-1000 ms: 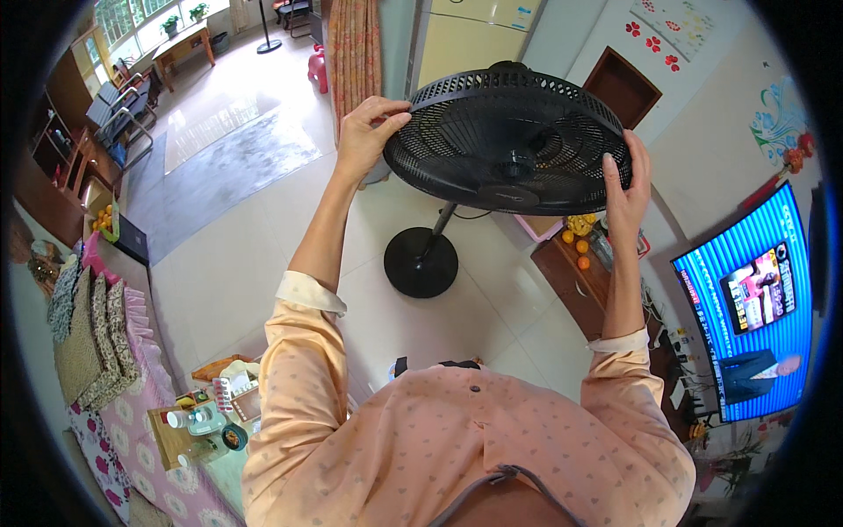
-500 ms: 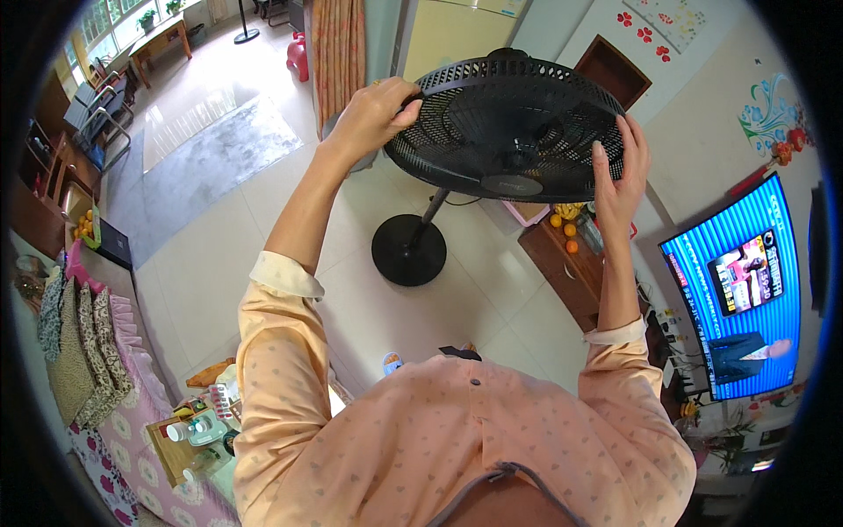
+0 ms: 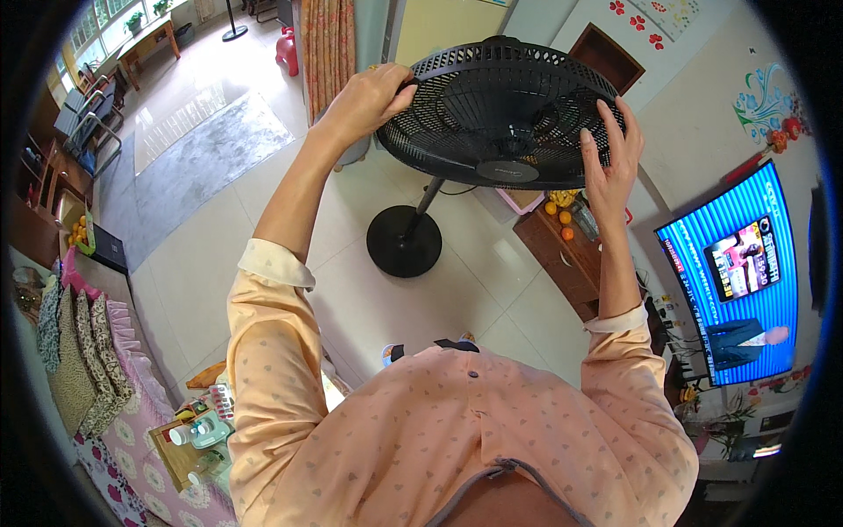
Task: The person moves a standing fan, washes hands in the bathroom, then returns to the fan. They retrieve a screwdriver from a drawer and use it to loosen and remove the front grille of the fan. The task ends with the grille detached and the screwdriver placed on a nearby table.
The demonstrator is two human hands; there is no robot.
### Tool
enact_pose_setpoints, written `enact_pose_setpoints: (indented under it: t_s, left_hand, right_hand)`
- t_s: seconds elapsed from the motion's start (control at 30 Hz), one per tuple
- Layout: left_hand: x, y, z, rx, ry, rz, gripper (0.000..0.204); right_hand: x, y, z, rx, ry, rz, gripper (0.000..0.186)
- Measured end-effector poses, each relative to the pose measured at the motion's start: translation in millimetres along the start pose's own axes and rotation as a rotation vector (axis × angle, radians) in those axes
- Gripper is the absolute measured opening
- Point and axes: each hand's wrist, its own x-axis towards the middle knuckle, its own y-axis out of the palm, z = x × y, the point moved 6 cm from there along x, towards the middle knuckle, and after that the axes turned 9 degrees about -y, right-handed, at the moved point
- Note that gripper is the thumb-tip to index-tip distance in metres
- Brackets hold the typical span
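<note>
A black pedestal fan stands in front of me, its round mesh guard tilted up toward me. A dark pole joins it to a round black base on the floor. My left hand is closed around the left edge of the guard, thumb in front. At the guard's right edge is my right hand, its thumb and fingers stretched and apart over the mesh; whether the fingertips press on it is hard to tell. The back of the fan is mostly hidden behind the guard.
A wooden cabinet with oranges and bananas stands right of the fan. A lit television is farther right. At left are a sofa with cushions and a small tray of bottles. A curtain hangs behind.
My right hand's fingers have shifted from the guard's outer edge to spread over its front. My left hand keeps its grip. The whole view has shifted slightly.
</note>
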Motion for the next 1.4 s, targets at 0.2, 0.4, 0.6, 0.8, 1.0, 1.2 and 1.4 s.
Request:
enact_pose_setpoints:
  t_s: [0.2,0.4,0.6,0.8,1.0,1.2,1.4]
  left_hand:
    - [-3,3,2,-0.007,0.009,-0.057,0.019]
    - [-4,6,4,-0.037,-0.024,-0.063,0.020]
    - [-4,10,8,-0.074,-0.104,-0.051,0.020]
    - [-2,7,6,-0.040,-0.101,-0.049,0.019]
    - [4,5,1,0.027,-0.089,-0.012,0.017]
    - [12,2,-2,0.051,-0.132,0.066,0.017]
    - [19,2,-3,0.123,-0.147,0.125,0.016]
  right_hand:
    - [0,1,0,0.009,-0.008,-0.003,0.041]
    - [-3,2,-3,0.031,-0.021,-0.005,0.043]
    - [-10,7,-5,0.053,-0.052,-0.026,0.048]
    - [-21,4,-14,0.033,-0.067,-0.032,0.046]
    - [-35,0,-20,0.048,-0.040,-0.051,0.044]
    - [-54,-3,-30,0.099,0.091,-0.019,0.042]
    - [-83,-6,-63,0.223,0.384,-0.125,0.043]
